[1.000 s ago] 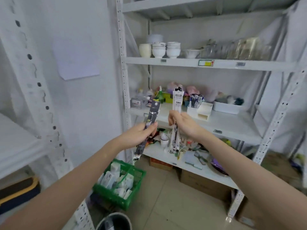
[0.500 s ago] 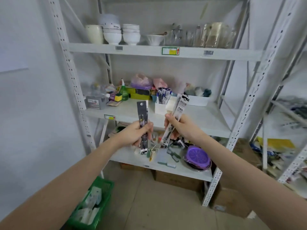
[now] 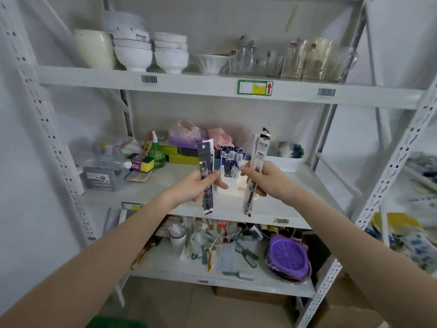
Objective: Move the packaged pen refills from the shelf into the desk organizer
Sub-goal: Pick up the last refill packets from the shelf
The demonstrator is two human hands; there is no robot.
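white metal shelving fills the view, with bowls and glassware on the upper board and clutter on the two below. on the middle board stands the white desk organizer, already holding a bunch of dark refill packs upright in one compartment.

the left hand curls its fingers round a dark refill pack, held upright; the right hand grips a pale refill pack, tilted slightly. both packs hang just in front of the organizer, not yet in it.

to do this well, i would lift each pack above the rim, lower its bottom end into a free slot one at a time, and let go only once it stands.

the pale pack carries printed characters, too small to read. the shelf edges bear barcode stickers and a green-framed label with a red arrow.
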